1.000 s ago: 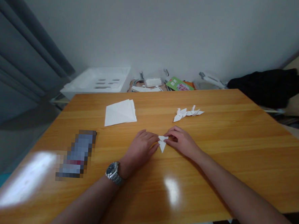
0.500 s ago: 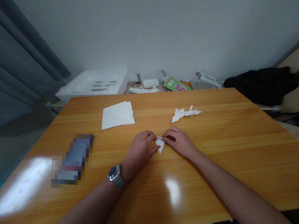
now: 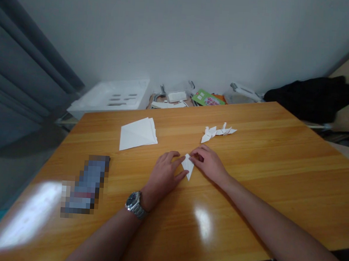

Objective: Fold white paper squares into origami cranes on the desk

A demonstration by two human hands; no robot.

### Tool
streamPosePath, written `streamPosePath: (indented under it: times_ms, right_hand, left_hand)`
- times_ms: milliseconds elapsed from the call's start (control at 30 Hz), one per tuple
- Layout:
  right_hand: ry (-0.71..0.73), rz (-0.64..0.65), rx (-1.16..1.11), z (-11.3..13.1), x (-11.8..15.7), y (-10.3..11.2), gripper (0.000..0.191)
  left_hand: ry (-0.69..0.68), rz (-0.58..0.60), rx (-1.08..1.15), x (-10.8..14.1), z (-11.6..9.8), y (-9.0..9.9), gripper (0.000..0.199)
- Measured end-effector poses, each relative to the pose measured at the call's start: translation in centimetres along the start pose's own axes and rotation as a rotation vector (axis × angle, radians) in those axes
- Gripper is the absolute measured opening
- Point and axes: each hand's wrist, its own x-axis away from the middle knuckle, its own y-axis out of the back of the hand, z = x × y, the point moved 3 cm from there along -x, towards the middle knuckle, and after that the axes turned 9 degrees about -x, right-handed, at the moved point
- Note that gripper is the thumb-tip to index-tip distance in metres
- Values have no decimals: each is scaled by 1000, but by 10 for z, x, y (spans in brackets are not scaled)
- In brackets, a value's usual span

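A small kite-shaped piece of folded white paper (image 3: 188, 166) lies on the wooden table (image 3: 243, 166), its long point toward me. My left hand (image 3: 166, 172) has its thumb and fingertips on the paper's left side, pressing it, with a metal watch on the wrist. From the right, my right hand (image 3: 209, 163) pinches the paper's upper right edge between thumb and fingers. Behind my hands sit two folded paper birds (image 3: 209, 134), side by side and touching. To the left lies a stack of white paper sheets (image 3: 137, 134).
A pixelated phone-like object (image 3: 86, 186) rests on the table's left part. Past the far edge are a white foam tray (image 3: 105, 98), a green booklet (image 3: 207, 98) and a black cloth (image 3: 306, 97). A grey curtain (image 3: 28, 50) hangs at the left.
The paper's top, a narrow folded edge before, now stands up as a point, giving a kite shape. My right hand's fingers have shifted slightly. The view has moved a little.
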Motion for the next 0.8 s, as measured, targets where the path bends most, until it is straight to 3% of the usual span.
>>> streamPosePath:
  times_ms: [333,533,700,800]
  right_hand:
    - [89,179,-51,-1,7,8,21]
    - [85,179,-69,-2,8,8,22]
    - [95,206,-38,-1,8,7,23]
    - [102,207,-24,0,8,7,23]
  left_hand:
    - [-22,-15,34,4,2,-5,42]
    - [-20,-45,140,4,6,-6,33]
    - [30,-85,276,-2,10,-4,11]
    - [66,-111,296,-3,13,-5,11]
